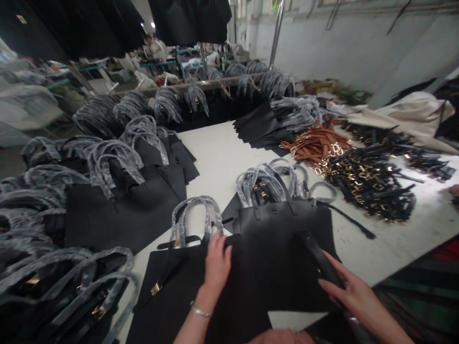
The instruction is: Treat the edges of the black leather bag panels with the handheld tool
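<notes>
- A black bag (186, 291) is lying flat on the near edge of the white table (222, 153), its plastic-wrapped handles (193, 217) pointing away from the person.
- A second bag (283, 248) is lying just beside it on the right, overlapping it, and a black strap (317, 255) is running diagonally across that one.
- Stacks of wrapped bags (122, 205) are crowding the left side.
- A heap of black buckled straps (373, 184) and a bunch of brown straps (317, 143) are filling the right, well apart from both hands.
- The left hand (217, 265), with a bracelet (201, 311) at its wrist, is lying open, fingers stretching onto the near bag's top edge by the handle bases.
- The right hand (346, 291) is reaching in from the lower right and gripping the strap's near end.
</notes>
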### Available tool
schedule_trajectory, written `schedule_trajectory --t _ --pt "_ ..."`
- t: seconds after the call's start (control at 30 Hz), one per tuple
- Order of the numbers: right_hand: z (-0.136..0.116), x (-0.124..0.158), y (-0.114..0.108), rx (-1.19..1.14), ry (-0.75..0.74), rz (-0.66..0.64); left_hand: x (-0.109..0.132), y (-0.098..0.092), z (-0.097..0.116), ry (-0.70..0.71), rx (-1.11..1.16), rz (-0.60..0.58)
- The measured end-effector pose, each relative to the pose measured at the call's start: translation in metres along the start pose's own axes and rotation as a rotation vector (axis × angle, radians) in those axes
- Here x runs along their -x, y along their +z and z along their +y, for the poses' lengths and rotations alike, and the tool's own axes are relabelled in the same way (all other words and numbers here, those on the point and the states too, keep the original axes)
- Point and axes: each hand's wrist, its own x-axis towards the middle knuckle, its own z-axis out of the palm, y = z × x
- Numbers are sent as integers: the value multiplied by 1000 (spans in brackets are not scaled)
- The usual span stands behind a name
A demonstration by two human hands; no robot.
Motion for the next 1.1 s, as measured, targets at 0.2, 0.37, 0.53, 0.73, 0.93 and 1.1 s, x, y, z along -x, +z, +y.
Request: schedule_trajectory --t 0.2,0.37,0.53,0.73,0.93,1.1 --pt "-34 -12 1 18 -9 -99 -28 94 80 433 43 -368" --pt "-45 -21 -2 30 47 -145 2 109 87 491 -70 -392" --pt "-36 -42 0 50 74 -201 19 111 95 490 -153 -379" --pt "-47 -69 12 12 -24 -102 21 112 101 469 -166 -377" --pt "-46 -60 -28 -127 52 19 21 112 101 469 -162 -363" --pt "-50 -79 -34 -202 133 -91 22 113 99 468 -128 -369"
